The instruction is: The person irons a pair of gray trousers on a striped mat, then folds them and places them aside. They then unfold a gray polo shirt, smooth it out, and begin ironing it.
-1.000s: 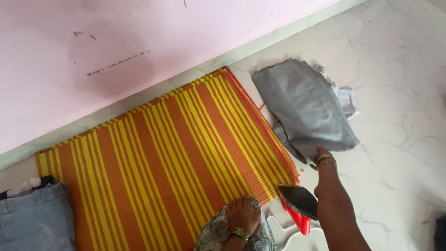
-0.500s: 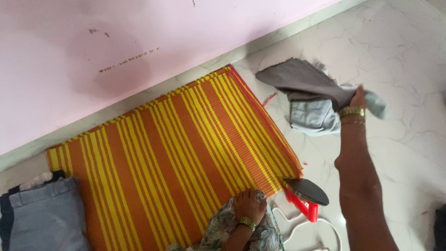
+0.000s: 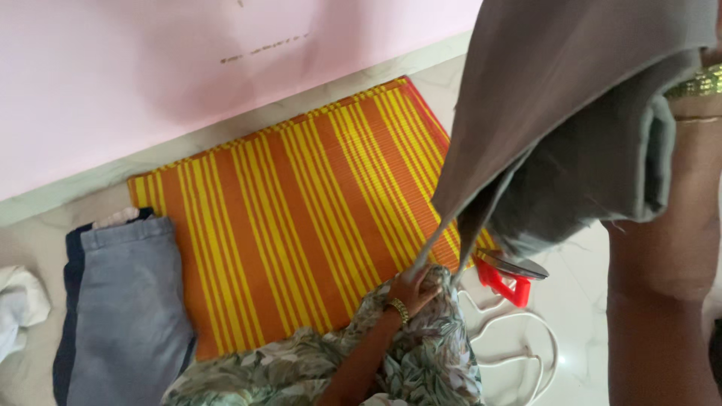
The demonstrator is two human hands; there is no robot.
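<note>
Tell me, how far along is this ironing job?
Early, it seems. A striped mat is spread out, and folded blue-grey clothes lie on its left edge. The right hand holds up a grey garment; the left hand takes its lower corner. The red-handled iron stands untouched beside the mat.

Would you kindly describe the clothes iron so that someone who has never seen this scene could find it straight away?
Start from the orange and yellow striped mat spread on the pale floor below the pink wall. Just off the mat's near right corner, under the hanging grey garment, sits the clothes iron. It is the only hard, shiny thing there: a dark metal soleplate on a bright red body, with a white cord looping away.
</note>
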